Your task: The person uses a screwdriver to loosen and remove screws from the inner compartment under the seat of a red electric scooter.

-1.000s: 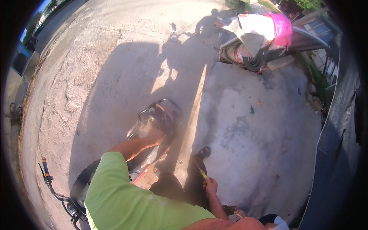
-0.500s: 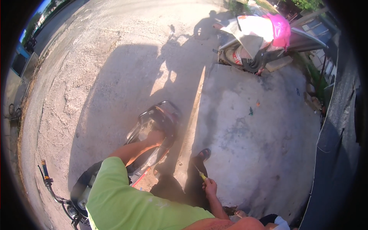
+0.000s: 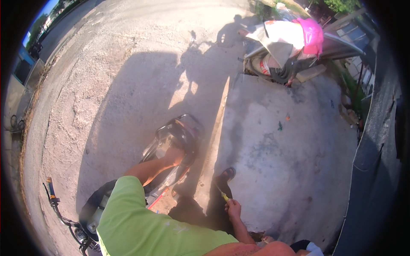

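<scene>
My left arm, in a light green sleeve, stretches to the tail end of a motorcycle (image 3: 181, 132). There my left hand (image 3: 174, 154) reaches in at the bodywork beside the curved rear grab rail (image 3: 184, 116); its fingers are hidden and blurred. Lower and to the right, my right hand (image 3: 233, 208) is closed round the yellow handle of a screwdriver (image 3: 225, 196). The thin shaft points up and left, in front of a dark trouser leg, apart from the motorcycle. A sandalled foot (image 3: 229, 172) stands on the concrete above it.
The motorcycle's handlebar (image 3: 52, 199) sticks out at lower left. A covered heap with a pink cloth (image 3: 312, 36) and black tubing stands at upper right. A dark sheet wall (image 3: 370, 170) runs along the right. Another person's bare skin (image 3: 273, 248) shows at the bottom edge.
The view has shifted very slightly. Both hands stay nearly where they were, and the screwdriver is still in my right hand.
</scene>
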Motion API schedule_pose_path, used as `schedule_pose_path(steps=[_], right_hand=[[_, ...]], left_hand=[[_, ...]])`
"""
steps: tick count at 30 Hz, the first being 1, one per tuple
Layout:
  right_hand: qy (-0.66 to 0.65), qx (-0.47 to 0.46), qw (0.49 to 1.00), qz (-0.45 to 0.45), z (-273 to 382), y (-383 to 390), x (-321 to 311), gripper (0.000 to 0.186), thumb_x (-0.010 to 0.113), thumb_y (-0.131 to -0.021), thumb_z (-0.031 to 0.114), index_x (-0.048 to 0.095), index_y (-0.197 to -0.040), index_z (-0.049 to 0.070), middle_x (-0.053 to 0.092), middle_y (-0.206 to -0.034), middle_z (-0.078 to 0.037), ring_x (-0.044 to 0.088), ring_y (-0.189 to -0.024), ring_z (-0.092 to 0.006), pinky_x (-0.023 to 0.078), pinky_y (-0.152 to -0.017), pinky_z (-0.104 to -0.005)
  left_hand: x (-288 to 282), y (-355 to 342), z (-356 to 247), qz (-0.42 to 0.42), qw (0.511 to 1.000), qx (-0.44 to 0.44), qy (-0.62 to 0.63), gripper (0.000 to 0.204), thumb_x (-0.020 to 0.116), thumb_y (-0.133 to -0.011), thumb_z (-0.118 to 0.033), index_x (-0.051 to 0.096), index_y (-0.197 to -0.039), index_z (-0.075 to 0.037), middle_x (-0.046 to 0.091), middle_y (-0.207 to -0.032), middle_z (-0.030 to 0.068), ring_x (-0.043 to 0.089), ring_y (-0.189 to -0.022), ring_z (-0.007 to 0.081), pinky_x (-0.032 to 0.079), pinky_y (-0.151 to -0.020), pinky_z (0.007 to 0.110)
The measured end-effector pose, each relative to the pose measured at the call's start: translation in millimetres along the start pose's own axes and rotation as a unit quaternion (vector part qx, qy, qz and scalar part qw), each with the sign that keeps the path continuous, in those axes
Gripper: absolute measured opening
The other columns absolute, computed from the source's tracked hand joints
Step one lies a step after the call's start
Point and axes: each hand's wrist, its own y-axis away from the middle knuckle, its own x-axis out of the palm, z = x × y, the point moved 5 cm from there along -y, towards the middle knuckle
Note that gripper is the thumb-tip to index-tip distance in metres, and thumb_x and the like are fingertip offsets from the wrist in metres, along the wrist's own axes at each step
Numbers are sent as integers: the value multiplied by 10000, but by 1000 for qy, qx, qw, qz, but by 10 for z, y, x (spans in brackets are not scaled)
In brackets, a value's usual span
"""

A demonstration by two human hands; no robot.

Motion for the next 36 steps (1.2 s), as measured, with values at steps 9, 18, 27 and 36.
schedule_pose_path(steps=[9, 18, 27, 36], right_hand=[[12, -5, 1000, 14, 50, -23, -110, 285, 680, -1074, 217, 693, -1225, -25, 673, -812, -41, 595, -615, -113, 485, -534, -275], [4, -5, 1000, 18, 49, -44, -32, 261, 628, -1105, 258, 690, -1169, 13, 625, -801, -27, 554, -608, -108, 459, -535, -259], [18, 15, 999, 46, -31, 43, 62, 266, 652, -1098, 236, 684, -1232, 8, 628, -820, -25, 546, -609, -91, 449, -520, -238], [15, 6, 1000, 23, 133, 101, 4, 257, 643, -1098, 218, 677, -1230, 0, 621, -800, -29, 538, -579, -94, 430, -497, -243]], left_hand=[[-134, 97, -31, -74, 995, 22, 57, 258, 622, -924, -258, 717, -1076, -72, 776, -841, 201, 778, -790, 408, 599, -680, 546], [418, 793, 651, -145, 968, -112, 171, 273, 655, -1004, -362, 685, -1129, -122, 771, -904, 174, 748, -864, 422, 580, -766, 544], [60, 874, 1079, -328, 930, -125, 115, 255, 773, -908, -285, 785, -1137, -175, 699, -1352, 112, 660, -1251, 329, 535, -1027, 507], [-121, 175, 1031, -314, 940, -137, -4, 230, 766, -896, -326, 823, -1116, -292, 374, -1687, 201, 298, -1594, 397, 242, -1252, 665]])
